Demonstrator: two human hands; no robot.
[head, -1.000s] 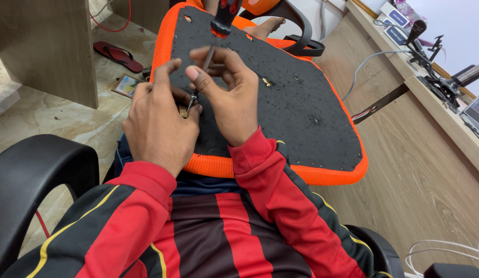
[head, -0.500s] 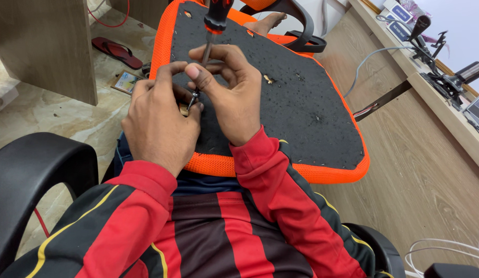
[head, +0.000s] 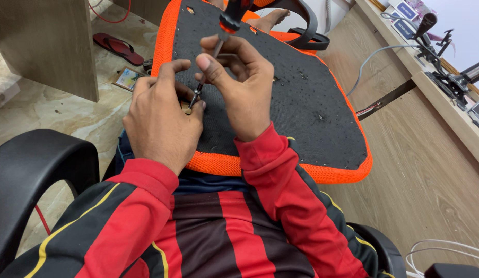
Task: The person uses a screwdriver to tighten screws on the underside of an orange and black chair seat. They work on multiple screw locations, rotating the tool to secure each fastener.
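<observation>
Since the earlier frame both hands have risen a little over the seat pad, and the screwdriver [head: 219, 49] stands steeper, its handle now near the top edge of the view.

One screwdriver is in play, with a black and red handle and a thin metal shaft. The right hand [head: 244, 87] has its fingers [head: 206, 64] closed around the shaft, thumb on the near side, with the handle sticking out above the hand. The tip comes down at the left hand [head: 159, 121], where the thumb and forefinger are pinched together on something small at the tip; what it is cannot be told. The other left fingers are curled and rest on the pad.

One seat pad [head: 301, 108], black on its face with an orange mesh border, lies across the person's lap, its near edge touching the red sleeves. A few small specks or holes dot its black face.

One black armrest [head: 38, 170] curves at the lower left. One sandal [head: 116, 47] lies on the floor beside a wooden panel, and one small flat card [head: 128, 78] lies just left of the pad. A wooden table [head: 430, 149] runs along the right, with one white cable [head: 445, 249] at its lower corner.
</observation>
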